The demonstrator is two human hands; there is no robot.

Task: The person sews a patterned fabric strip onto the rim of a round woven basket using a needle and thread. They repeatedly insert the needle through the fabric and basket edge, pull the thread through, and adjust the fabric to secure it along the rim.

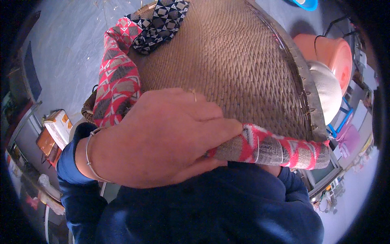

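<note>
My left hand point(170, 131), with a ring and a thin bracelet, is closed around a length of cloth patterned in red, grey and white point(274, 148). The cloth is folded into a narrow roll that sticks out to the right of my thumb. Only a bit of skin of my right hand or wrist point(271, 169) shows below the roll; its fingers are hidden. Left of my left hand, more red patterned cloth point(118, 73) hangs over the edge of a woven winnowing basket point(231, 61). A black and white patterned cloth point(161, 27) adjoins it at the top.
The basket's wooden rim point(307, 91) curves along the right. Beyond it are an orange plastic bucket point(323, 55), a rounded white object point(326, 91) and a blue basin point(307, 4). A white and orange box point(58, 126) is at the left, by the grey floor point(70, 55).
</note>
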